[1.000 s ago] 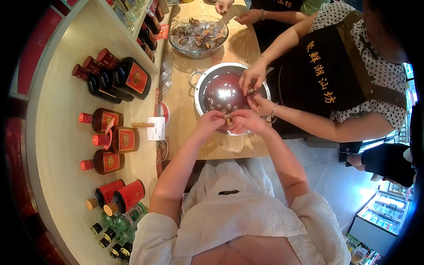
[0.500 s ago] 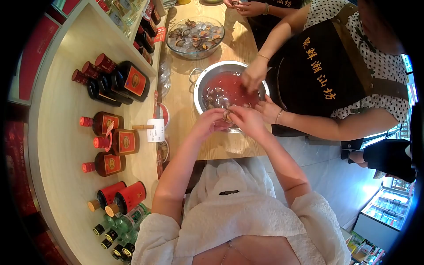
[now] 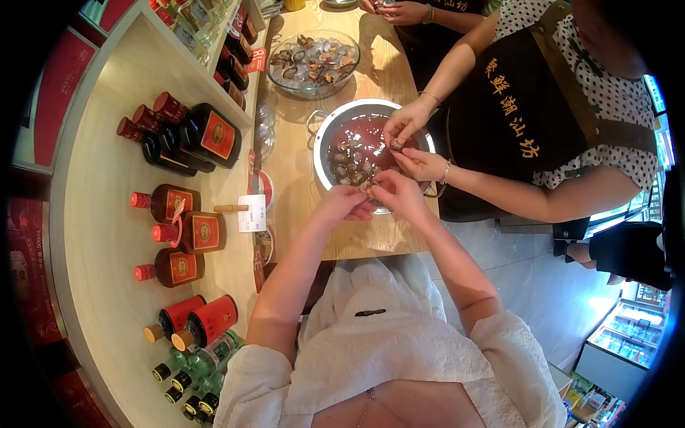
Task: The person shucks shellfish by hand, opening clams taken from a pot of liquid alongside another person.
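Observation:
Over the near rim of a metal basin (image 3: 320, 151), my left hand (image 3: 345, 204) and my right hand (image 3: 397, 192) meet at the fingertips. Both pinch a small clam (image 3: 367, 187), largely covered by the fingers. Reddish liquid fills the basin, and several clams (image 3: 349, 170) show in its near left part. On the basin's right side, a co-worker's two hands (image 3: 412, 145) hold another clam (image 3: 397, 144) above the liquid.
Behind the basin stands a glass bowl (image 3: 312, 91) of ice and opened clams. Bottles (image 3: 203, 230) line the shelf on the left, where a paper tag (image 3: 252, 213) juts toward the table (image 3: 300, 239). A co-worker in a black apron (image 3: 492, 135) stands at right; another person's hands (image 3: 403, 12) are beyond.
The co-worker's far hand has come up from the liquid and meets the other hand at a clam. More clams show in the basin. My hands have shifted only slightly, still together.

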`<state>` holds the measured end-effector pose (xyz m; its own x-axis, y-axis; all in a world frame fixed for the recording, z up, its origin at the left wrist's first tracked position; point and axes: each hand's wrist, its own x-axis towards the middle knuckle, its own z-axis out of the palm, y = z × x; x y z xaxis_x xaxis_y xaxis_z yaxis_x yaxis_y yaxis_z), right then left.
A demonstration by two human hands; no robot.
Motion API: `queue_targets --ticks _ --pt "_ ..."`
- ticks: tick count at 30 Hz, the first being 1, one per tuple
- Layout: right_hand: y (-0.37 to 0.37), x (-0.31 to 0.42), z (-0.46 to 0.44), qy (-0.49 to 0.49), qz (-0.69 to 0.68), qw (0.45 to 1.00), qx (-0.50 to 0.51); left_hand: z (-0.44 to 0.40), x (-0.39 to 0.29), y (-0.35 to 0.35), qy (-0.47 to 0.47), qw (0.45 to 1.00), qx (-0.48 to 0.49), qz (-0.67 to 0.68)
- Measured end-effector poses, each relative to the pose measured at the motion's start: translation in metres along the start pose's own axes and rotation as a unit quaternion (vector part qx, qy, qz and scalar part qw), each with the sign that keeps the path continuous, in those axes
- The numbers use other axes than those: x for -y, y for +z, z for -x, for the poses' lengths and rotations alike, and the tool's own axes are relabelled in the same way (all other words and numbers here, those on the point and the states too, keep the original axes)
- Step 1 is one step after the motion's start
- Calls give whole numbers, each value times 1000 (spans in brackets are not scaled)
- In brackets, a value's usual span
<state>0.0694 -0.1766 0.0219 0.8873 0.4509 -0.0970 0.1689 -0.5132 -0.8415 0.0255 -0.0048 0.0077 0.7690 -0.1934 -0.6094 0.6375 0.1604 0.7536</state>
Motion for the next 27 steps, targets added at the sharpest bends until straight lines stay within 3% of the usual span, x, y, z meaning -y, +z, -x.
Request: queue_targets --ticks 1,3,7,9,12,13,15,18,22,25,27 --pt "1 -6 -2 -1 0 1000 -1 -2 1 1 1 1000 0 -1" --pt "4 -16 -6 81 -213 971 70 -5 0 3 6 996 -46 -75" --pt "4 -23 -7 111 -254 956 92 -6 -8 8 17 975 -80 -207" --pt "6 -22 -6 119 -252 957 85 -6 -11 12 64 938 -112 -322" --pt "9 -27 -5 116 -316 939 72 -4 -13 19 91 911 -162 -367" --pt "7 -28 -6 116 -317 939 71 -6 -10 18 92 911 -161 -369" --pt "-2 -32 -7 133 -420 893 93 -14 0 13 172 947 -157 -220" --pt "-11 -33 -7 130 -498 848 123 -20 0 7 192 948 -193 -167" --pt "-18 -27 -9 142 -519 831 140 -22 -13 5 169 948 -181 -202" --pt "-21 -23 -11 140 -533 821 148 -45 2 -3 197 927 -185 -261" --pt "-22 -21 -15 143 -530 821 156 -55 10 -5 321 820 -256 -399"
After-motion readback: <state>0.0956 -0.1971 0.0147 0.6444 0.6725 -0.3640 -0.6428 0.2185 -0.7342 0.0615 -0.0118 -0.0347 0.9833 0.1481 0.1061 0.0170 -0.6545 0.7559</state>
